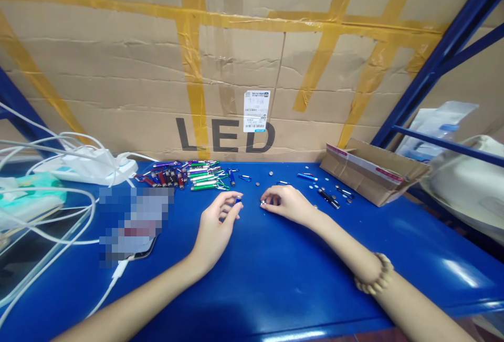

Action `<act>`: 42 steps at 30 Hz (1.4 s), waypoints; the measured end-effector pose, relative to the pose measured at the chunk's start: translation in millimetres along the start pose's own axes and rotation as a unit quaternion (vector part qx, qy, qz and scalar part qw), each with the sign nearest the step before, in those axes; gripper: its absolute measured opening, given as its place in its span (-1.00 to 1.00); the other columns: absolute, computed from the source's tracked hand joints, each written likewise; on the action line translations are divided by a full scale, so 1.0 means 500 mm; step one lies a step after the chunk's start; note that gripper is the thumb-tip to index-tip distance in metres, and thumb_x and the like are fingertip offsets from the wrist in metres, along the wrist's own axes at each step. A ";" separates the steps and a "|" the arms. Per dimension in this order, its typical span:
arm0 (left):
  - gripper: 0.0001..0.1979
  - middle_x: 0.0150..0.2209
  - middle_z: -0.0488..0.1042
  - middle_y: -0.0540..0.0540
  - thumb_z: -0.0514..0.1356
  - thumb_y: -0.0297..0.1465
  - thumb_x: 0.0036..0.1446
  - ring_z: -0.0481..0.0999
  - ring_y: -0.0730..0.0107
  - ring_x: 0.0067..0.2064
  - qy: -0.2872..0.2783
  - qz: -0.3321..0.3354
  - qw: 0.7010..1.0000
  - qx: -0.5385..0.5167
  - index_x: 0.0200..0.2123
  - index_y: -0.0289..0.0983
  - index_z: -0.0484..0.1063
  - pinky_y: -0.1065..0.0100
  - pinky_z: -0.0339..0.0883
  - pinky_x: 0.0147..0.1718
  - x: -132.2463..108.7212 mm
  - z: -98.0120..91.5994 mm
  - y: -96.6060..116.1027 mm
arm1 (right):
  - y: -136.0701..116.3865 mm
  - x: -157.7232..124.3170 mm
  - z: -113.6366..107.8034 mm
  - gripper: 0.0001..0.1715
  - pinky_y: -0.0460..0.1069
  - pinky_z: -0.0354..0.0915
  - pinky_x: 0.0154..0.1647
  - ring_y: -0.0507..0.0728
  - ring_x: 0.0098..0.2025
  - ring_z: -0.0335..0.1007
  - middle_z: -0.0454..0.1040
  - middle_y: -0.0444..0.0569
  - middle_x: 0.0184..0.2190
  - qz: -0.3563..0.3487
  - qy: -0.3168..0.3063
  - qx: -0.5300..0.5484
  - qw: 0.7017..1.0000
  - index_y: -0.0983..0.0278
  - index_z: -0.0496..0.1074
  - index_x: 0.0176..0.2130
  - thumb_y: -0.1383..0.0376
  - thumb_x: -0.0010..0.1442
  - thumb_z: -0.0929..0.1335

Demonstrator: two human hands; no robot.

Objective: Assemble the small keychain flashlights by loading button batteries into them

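Note:
My left hand (216,224) rests on the blue table (275,279) and pinches a small blue keychain-torch body (238,201) between thumb and fingertips. My right hand (285,203) lies just to the right of it, fingers curled, pinching a tiny silvery part (262,203). The two hands are a few centimetres apart. Behind the left hand lies a pile of several small coloured torches (189,174), green, purple and red. Loose button cells and small parts (326,192) are scattered behind the right hand.
A taped cardboard wall marked LED (224,134) closes the back. An open cardboard box (370,171) sits at the right rear. A white power strip (90,166) with cables lies left, and a phone (134,226) is plugged in. Blue rack posts (433,63) stand right.

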State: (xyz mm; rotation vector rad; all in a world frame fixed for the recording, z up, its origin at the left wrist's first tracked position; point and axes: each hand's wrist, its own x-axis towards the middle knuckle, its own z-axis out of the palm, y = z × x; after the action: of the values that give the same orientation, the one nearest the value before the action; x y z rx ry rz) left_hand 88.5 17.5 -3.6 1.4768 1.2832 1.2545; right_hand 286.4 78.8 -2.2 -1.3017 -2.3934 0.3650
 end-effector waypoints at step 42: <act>-0.75 -0.50 0.35 0.01 0.03 -0.29 0.13 0.37 0.38 -0.42 -0.076 0.034 0.993 0.082 -0.19 -0.24 0.40 0.45 0.21 -0.47 -0.001 0.002 -0.007 | -0.036 -0.011 0.005 -0.81 -0.02 0.34 -0.22 0.11 -0.24 0.45 0.54 -0.02 -0.27 -0.024 0.095 0.047 0.994 0.25 0.51 -0.28 0.29 0.17 0.30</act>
State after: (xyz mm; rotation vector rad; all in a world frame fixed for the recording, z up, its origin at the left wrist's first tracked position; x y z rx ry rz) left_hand 89.0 17.5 -7.0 1.7111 1.2692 1.0771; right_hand 274.5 64.1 1.6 -1.1797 -2.2183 0.3204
